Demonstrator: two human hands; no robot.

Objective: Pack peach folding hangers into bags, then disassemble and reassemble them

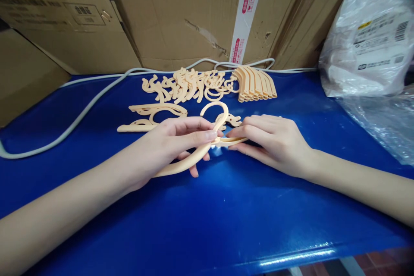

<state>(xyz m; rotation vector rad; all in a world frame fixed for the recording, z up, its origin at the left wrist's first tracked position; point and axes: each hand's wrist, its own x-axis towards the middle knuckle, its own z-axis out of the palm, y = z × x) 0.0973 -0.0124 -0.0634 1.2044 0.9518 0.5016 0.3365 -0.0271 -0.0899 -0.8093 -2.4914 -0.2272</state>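
My left hand (pixel 173 144) is closed round a peach plastic hanger piece (pixel 190 161) with a hook loop at its top, held just above the blue table (pixel 226 215). My right hand (pixel 274 142) pinches a second peach hanger arm (pixel 231 140) where it meets the first piece. Both hands touch at the joint, at the middle of the view.
A heap of loose peach hooks (pixel 190 84) and a neat stack of hanger arms (pixel 257 83) lie behind the hands. Two flat pieces (pixel 152 116) rest at the left. A white cable (pixel 87 105) crosses the back. Cardboard boxes (pixel 181 13) and a plastic bag (pixel 371 39) stand behind.
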